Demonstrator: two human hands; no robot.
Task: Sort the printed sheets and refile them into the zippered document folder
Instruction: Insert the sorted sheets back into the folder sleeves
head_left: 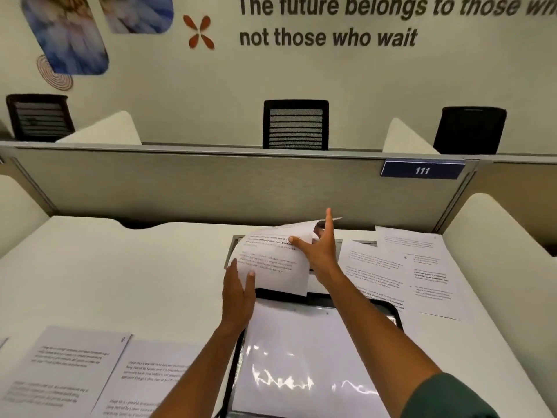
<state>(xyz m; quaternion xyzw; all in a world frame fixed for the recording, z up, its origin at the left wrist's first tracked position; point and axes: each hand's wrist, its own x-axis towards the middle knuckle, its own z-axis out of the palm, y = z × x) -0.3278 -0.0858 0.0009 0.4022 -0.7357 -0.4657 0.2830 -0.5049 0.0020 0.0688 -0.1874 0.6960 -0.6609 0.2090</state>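
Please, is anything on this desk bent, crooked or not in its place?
Yes. The sheet held by both hands is bowed, its far edge curling over the right hand; the left hand holds its near corner. Loose sheets at the right overlap askew, and those at the near left overlap too, still outside the open folder.

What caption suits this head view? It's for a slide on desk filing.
Both hands hold a curled printed sheet above the open document folder, more sheets alongside.
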